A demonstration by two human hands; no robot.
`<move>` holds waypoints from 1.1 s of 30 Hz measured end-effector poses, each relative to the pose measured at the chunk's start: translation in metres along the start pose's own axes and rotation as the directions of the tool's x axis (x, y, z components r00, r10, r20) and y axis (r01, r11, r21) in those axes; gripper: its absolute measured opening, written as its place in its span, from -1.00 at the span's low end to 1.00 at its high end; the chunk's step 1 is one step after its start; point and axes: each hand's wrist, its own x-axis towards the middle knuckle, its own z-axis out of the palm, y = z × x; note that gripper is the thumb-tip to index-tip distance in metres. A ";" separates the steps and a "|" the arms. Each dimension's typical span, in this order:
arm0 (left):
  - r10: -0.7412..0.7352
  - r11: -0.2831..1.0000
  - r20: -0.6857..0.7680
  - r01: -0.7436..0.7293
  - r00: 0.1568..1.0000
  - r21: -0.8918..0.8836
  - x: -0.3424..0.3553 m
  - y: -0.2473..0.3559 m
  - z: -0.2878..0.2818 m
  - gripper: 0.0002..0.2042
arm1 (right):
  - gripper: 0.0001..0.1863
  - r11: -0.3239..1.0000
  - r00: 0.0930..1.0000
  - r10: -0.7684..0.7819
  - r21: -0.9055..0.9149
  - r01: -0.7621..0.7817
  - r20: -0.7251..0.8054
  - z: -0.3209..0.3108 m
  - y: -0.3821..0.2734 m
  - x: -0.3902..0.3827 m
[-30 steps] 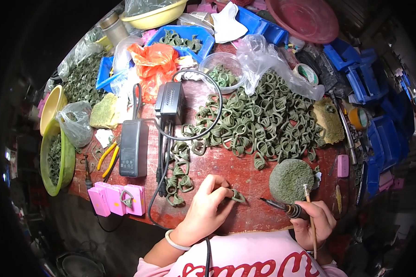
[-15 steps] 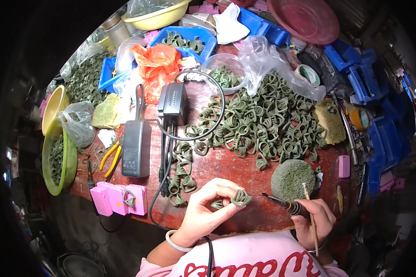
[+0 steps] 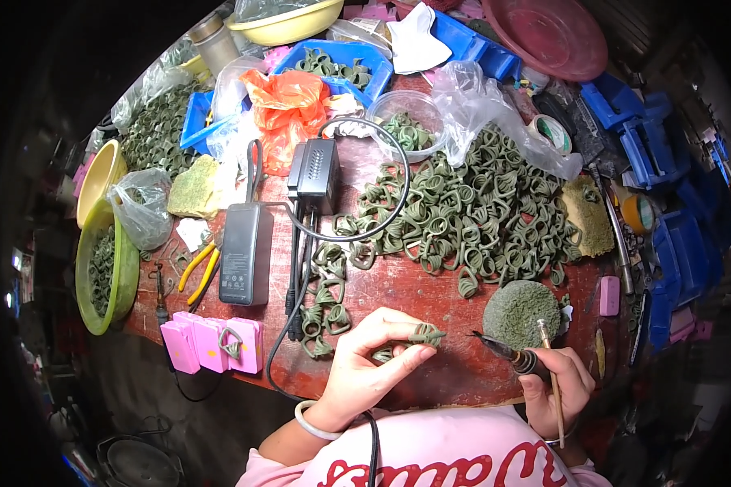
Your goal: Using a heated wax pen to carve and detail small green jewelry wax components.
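Observation:
Between the thumb and fingers of my left hand [image 3: 374, 357], a dark green ring [image 3: 426, 334] is pinched near the table's front edge. A second green ring [image 3: 383, 355] sits lower, within the curl of the same hand. My right hand [image 3: 562, 385] grips a black-handled pen tool [image 3: 512, 357], its dark pointed tip aimed left toward the ring but apart from it. A thin wooden-handled brush [image 3: 555, 390] stands between the fingers of that hand too. Just beyond, a round green granular pad [image 3: 521, 315] lies on the table.
A large heap of green rings [image 3: 471, 211] covers the table's middle right. Left of it are a black power adapter [image 3: 246, 256], a looped cable [image 3: 406, 174], yellow-handled pliers [image 3: 199, 272] and pink blocks [image 3: 211, 342]. Blue bins [image 3: 684, 252] line the right; a green basin [image 3: 126, 280] stands left.
The ring in my left fingers has turned so that its side shows differently. My right hand and its tools have shifted slightly. The whole view has moved a little.

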 end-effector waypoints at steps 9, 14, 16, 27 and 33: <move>-0.118 0.993 -0.027 0.117 0.993 -0.028 0.001 0.007 0.004 -0.80 | -0.63 1.000 1.000 -0.017 -0.003 0.017 0.010 -0.001 0.002 0.000; -0.076 0.997 -0.006 0.076 0.997 0.028 0.001 0.002 0.002 -0.85 | -0.63 1.000 1.000 0.000 0.001 0.000 0.018 -0.002 0.002 0.000; -0.066 0.998 0.002 0.066 0.998 0.007 0.001 0.000 0.001 -0.86 | -0.63 1.000 1.000 0.004 0.009 -0.004 0.017 -0.001 0.002 0.000; -0.233 0.957 -0.017 0.226 0.972 -0.184 -0.002 0.004 0.002 -0.87 | -0.64 0.999 0.999 -0.004 0.041 0.002 0.044 0.001 0.005 0.000; -0.121 0.990 -0.011 0.120 0.993 -0.072 0.000 0.002 0.002 -0.89 | -0.65 0.998 0.999 -0.020 0.054 0.017 0.041 0.003 0.008 0.000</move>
